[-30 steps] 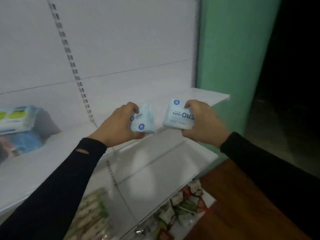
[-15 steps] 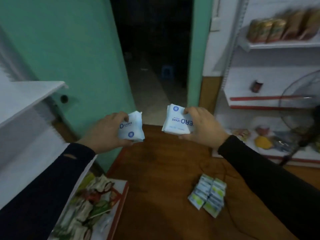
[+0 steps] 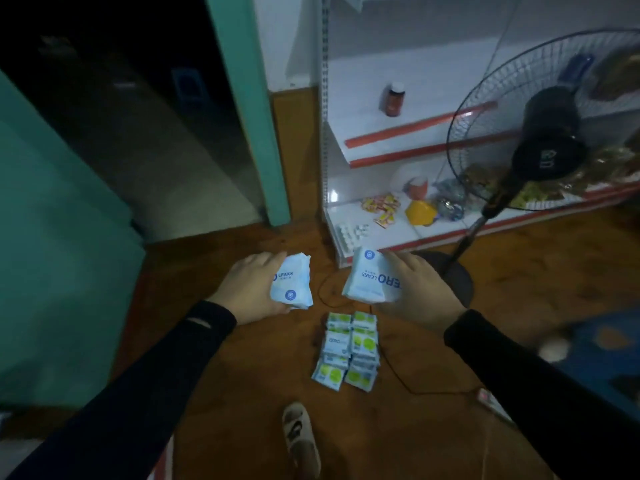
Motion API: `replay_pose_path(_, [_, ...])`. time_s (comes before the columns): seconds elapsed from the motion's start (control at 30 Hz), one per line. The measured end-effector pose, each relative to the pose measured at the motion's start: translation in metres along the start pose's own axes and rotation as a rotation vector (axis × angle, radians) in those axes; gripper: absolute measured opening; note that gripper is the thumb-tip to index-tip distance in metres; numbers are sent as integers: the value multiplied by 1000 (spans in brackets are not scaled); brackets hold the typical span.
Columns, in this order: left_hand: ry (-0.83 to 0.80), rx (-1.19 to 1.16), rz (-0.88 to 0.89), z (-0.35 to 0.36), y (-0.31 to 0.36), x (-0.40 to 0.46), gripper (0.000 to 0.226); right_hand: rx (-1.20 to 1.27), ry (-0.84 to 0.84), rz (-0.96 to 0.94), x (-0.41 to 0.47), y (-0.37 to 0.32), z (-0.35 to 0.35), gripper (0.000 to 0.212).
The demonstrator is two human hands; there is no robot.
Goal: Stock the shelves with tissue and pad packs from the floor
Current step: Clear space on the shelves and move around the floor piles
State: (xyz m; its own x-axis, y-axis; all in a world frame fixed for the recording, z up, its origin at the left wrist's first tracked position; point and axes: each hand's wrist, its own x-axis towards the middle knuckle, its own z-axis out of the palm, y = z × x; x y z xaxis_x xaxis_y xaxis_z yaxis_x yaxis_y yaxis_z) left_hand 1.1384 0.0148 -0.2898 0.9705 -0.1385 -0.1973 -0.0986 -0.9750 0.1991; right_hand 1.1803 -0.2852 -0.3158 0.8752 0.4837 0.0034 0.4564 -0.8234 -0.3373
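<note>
My left hand point(image 3: 250, 289) grips a white and blue pad pack point(image 3: 292, 283) printed "LEAKS", held above the wooden floor. My right hand point(image 3: 415, 289) grips a second white and blue pad pack point(image 3: 369, 278) printed "ZERO LEAKS", a short gap to the right of the first. Below and between my hands, several small packs with green and blue labels point(image 3: 348, 349) lie in two rows on the floor. A white shelf unit with red edge strips point(image 3: 408, 133) stands at the back right.
A standing fan point(image 3: 547, 133) on a dark round base stands at the right in front of the shelf unit, its cable running across the floor. A jar and snack packs sit on the shelves. My shoe point(image 3: 300, 441) is near the bottom. A dark doorway opens at the upper left.
My view has swung right and down, away from the white shelf on the left to the floor and the far shelf unit. Both hands still hold their packs.
</note>
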Motion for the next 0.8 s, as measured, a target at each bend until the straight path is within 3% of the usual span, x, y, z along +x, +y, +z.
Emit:
replay_pose_path(0.23, [-227,-11,102,111,-34,145,94,29,-110,186,53,69,105,91])
replay_pose_path(0.4, [-315,10,102,217,-47,226,89,45,-214,287,92,142,207,102])
replay_pose_path(0.8, [-434,30,81,625,-67,381,94,114,-417,337,154,352,586,99])
